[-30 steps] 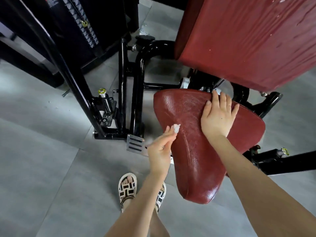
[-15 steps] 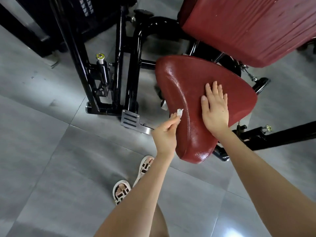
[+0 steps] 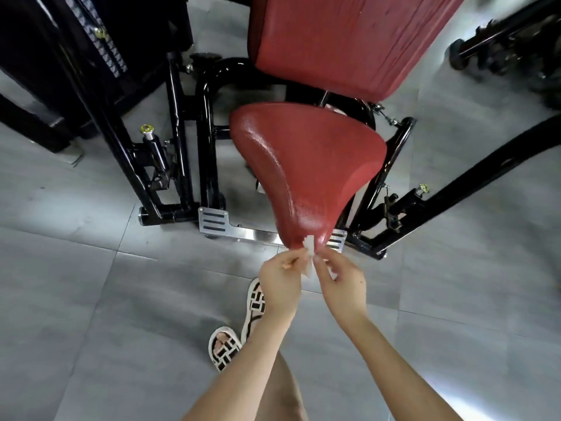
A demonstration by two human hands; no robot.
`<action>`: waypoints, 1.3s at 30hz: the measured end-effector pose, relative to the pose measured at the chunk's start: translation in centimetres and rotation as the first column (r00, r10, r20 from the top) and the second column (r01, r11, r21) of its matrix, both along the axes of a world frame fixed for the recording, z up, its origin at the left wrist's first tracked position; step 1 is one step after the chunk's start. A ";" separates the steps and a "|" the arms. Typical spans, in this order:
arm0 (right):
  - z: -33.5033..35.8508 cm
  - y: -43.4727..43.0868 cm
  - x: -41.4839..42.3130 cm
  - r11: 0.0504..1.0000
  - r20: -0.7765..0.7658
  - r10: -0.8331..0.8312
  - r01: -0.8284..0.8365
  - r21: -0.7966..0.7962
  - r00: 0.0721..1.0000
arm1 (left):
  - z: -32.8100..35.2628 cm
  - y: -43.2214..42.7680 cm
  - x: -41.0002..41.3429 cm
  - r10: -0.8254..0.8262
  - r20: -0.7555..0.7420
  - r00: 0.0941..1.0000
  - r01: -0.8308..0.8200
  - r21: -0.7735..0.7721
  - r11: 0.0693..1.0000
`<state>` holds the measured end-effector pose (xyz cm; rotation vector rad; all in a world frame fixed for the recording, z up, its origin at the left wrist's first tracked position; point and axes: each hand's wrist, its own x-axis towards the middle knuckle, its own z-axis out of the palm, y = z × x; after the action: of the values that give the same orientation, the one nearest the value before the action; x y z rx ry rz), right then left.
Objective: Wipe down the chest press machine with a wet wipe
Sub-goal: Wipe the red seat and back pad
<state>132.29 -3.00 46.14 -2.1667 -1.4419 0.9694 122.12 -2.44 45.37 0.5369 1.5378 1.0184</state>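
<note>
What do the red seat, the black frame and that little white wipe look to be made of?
Red triangular seat pad: probably vinyl or faux leather, glossy with a pebbled grain. Black tubular frame: likely painted steel, with sharp highlights along the tubes. Small white wet wipe: a thin, soft, tissue-like sheet, crumpled.

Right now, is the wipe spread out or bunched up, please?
Bunched up: the wipe is a small white wad pinched between the left hand and right hand.
</note>
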 end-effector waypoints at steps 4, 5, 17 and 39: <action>3.4 1.9 -0.6 0.970 -0.422 -0.243 0.219 -0.104 0.873 | 2.5 2.7 -0.6 -0.108 0.117 0.987 0.105 0.024 0.994; 3.9 2.5 -0.4 0.969 -0.444 -0.246 0.227 -0.096 0.862 | 3.1 3.5 -0.8 -0.155 0.149 0.977 0.150 0.043 0.988; -3.5 11.4 3.8 0.924 0.237 0.226 -0.285 0.256 0.945 | 0.4 13.0 -3.8 -0.328 -0.545 0.771 0.427 0.061 0.902; 1.6 17.8 9.7 0.771 -0.062 0.622 -0.596 0.227 0.781 | 3.2 23.5 -1.7 -0.581 -0.743 0.333 0.536 -0.357 0.765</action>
<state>142.04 14.77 47.78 -1.4619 -2.1319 1.0873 120.41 21.05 48.57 1.5790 1.9325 0.0955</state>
